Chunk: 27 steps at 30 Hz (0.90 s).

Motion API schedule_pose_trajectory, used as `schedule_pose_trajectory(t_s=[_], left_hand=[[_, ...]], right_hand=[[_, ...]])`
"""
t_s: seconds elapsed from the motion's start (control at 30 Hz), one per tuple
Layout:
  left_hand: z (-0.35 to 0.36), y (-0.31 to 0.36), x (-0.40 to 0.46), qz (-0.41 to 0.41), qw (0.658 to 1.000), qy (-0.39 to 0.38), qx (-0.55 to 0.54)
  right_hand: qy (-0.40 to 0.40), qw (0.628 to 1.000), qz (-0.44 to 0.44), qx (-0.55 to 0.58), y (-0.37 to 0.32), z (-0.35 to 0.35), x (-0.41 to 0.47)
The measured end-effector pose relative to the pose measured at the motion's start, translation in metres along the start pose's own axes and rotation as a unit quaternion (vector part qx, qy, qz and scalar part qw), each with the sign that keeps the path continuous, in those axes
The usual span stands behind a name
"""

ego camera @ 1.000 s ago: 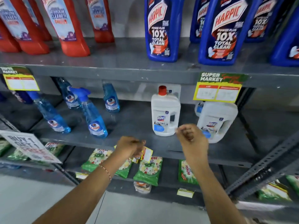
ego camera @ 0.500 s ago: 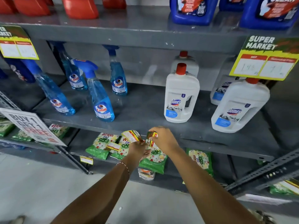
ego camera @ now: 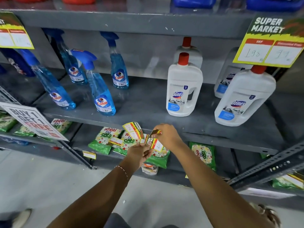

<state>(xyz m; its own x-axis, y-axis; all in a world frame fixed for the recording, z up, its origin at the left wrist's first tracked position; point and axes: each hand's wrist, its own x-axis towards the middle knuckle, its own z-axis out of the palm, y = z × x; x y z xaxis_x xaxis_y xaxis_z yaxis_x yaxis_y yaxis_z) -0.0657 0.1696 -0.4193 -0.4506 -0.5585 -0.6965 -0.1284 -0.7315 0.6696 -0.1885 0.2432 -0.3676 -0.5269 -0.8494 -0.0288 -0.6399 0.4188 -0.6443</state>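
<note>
My left hand (ego camera: 139, 153) holds a small bunch of yellow, green and red supermarket price tags (ego camera: 134, 130) in front of the grey middle shelf edge (ego camera: 213, 137). My right hand (ego camera: 167, 136) pinches one price tag (ego camera: 155, 143) from that bunch, just right of the left hand. Both hands hover below the shelf's front lip, over green Wheel detergent packets (ego camera: 102, 140) on the lower shelf.
Blue Colin spray bottles (ego camera: 102, 96) stand on the middle shelf's left, white Domex bottles (ego camera: 184, 91) on its right. Price cards hang from the upper shelf (ego camera: 269, 45). A "Buy 1 Get 1 Free" sign (ego camera: 32, 122) juts out at left. An angled metal rail (ego camera: 271, 167) crosses at right.
The view has dropped toward the lower shelves. My right hand came down from near the Domex bottle to join the left hand and now pinches a tag from the bunch.
</note>
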Motion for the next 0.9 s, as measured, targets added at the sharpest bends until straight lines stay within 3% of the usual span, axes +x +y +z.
schedule_pose_trajectory(t_s=[0.17,0.37,0.77,0.9], left_hand=[[0.016,-0.008,-0.018,0.087,0.99,0.032,0.102],[0.08,-0.014,-0.037,0.228,0.932,0.001,0.283],[0.147,-0.044,-0.042,0.307,0.861,-0.025,0.405],[0.157,-0.045,-0.044,0.291,0.861,-0.031,0.416]], right_hand=[[0.072,0.995,0.042,0.051,0.028,-0.008,-0.041],[0.201,0.968,0.11,0.101,0.082,-0.034,-0.081],[0.302,0.929,0.193,0.095,0.131,-0.062,-0.108],[0.3,0.935,0.181,0.06,0.138,-0.065,-0.109]])
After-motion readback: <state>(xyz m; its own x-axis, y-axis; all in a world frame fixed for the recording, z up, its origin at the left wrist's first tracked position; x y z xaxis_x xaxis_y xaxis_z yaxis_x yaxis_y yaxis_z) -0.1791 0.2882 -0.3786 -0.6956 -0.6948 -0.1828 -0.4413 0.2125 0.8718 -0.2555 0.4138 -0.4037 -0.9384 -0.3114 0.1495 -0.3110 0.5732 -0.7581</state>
